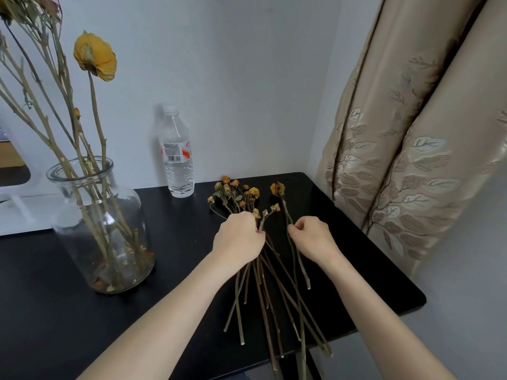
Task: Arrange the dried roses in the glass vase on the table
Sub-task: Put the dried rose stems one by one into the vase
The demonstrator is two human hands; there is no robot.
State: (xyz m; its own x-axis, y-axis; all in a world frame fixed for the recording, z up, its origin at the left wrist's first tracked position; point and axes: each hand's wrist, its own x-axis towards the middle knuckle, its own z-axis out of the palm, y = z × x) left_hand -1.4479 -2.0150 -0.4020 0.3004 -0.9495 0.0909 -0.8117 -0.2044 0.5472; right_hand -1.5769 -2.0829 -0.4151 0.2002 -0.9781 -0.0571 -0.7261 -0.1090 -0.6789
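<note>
Head view: left grip (238, 237) pins the bunch of dried roses (241, 198) to the counter (175, 256), so the right grip (312, 237) can pinch one stem (295, 259) free; glass vase (101, 226) stands well left.

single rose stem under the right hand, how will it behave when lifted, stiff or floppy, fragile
The single rose stem looks thin, woody and nearly straight, so it will probably lift stiffly rather than droop. Its shrivelled bloom looks dry, so petals may crumble if it is bumped. It seems very light, so the right hand pinching it with the fingertips should be enough.
</note>
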